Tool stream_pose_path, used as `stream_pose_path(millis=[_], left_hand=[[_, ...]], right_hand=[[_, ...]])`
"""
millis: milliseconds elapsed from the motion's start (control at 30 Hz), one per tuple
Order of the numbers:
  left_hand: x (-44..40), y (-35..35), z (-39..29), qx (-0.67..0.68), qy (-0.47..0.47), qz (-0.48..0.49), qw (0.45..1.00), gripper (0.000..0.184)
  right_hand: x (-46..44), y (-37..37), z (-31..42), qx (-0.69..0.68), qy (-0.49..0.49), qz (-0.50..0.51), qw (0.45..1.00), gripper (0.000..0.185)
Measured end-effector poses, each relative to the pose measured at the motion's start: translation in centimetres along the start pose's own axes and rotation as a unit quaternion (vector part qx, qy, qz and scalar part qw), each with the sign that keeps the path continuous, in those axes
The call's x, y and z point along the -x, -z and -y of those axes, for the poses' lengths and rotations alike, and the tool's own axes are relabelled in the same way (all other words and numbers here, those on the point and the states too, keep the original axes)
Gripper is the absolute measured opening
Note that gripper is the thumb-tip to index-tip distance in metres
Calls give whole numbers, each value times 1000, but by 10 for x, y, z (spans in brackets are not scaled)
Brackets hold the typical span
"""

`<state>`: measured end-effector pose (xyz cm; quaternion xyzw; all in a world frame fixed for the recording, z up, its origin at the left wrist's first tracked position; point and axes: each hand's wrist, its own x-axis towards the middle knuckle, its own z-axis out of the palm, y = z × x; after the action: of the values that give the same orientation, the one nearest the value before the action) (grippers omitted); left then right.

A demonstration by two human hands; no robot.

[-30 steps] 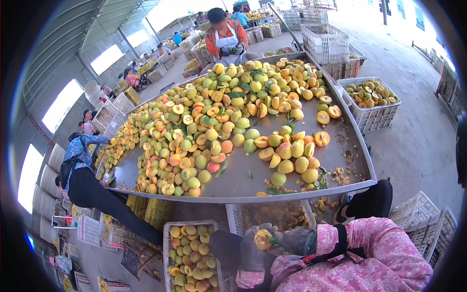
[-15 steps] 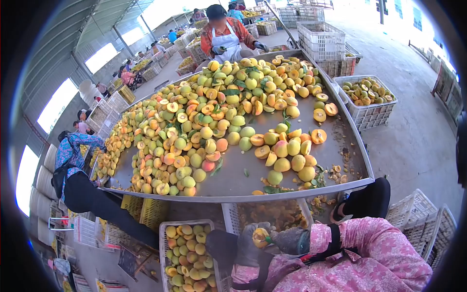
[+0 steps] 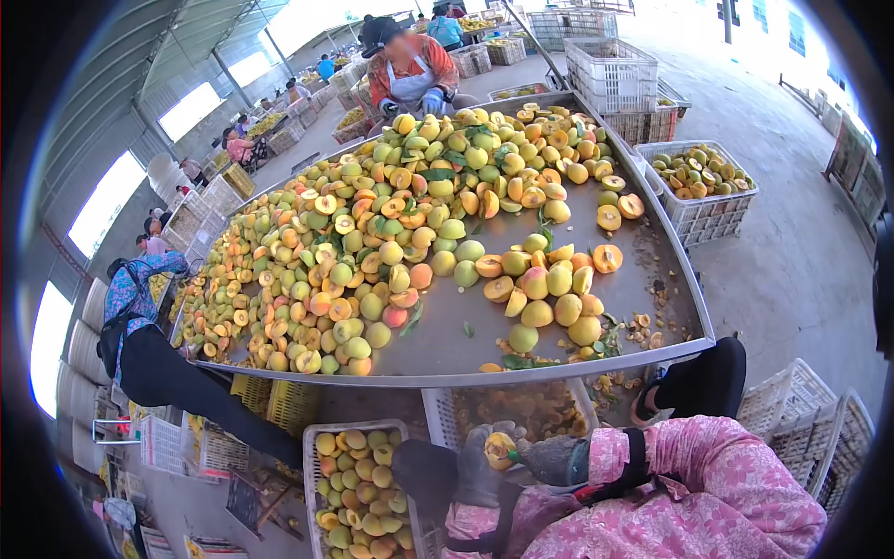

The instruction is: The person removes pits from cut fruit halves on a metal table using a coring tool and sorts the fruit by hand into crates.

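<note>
My left hand [image 3: 478, 468], in a grey glove, is wrapped round a cut yellow peach [image 3: 500, 451] held low in front of my lap. Against the peach's right side presses my gloved right hand [image 3: 556, 460], its fingers closed. A small greenish tip shows at those fingers; the rest of what they hold is hidden. Just beyond both hands is a white crate [image 3: 438, 415] of peach scraps. On the left stands another white crate [image 3: 311, 466], filled with cut peaches.
A metal table [image 3: 438, 349] ahead carries a big heap of peaches [image 3: 372, 242], whole and halved, with leaves. Across it a co-worker [image 3: 410, 74] in an apron bends over. Another person [image 3: 140, 298] works at the left. Stacked crates [image 3: 610, 79] and a full crate [image 3: 703, 196] stand right.
The peach in my left hand has turned slightly; its dark hollow shows less. Across the table, the co-worker has leaned forward and brought both hands closer in. My hands stay nearly in place.
</note>
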<state>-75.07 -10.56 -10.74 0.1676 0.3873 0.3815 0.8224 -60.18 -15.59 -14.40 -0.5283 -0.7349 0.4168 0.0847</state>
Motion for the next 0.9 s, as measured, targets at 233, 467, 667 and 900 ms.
stream_pose_path(millis=[233, 467, 667, 900], left_hand=[[10, -18, -3, -29, -2, -29, 999, 36], [6, -14, 2, 29, 6, -33, 999, 36], [9, -12, 3, -55, 11, -17, 998, 36], [-1, -1, 12, -42, -38, -14, 998, 40]], right_hand=[[-13, -24, -13, -82, 126, -72, 986, 35], [-28, -52, -42, -111, 56, -10, 992, 31], [-17, -32, -19, -73, 139, -34, 987, 22], [-40, -47, -40, -730, -189, 272, 598, 20]])
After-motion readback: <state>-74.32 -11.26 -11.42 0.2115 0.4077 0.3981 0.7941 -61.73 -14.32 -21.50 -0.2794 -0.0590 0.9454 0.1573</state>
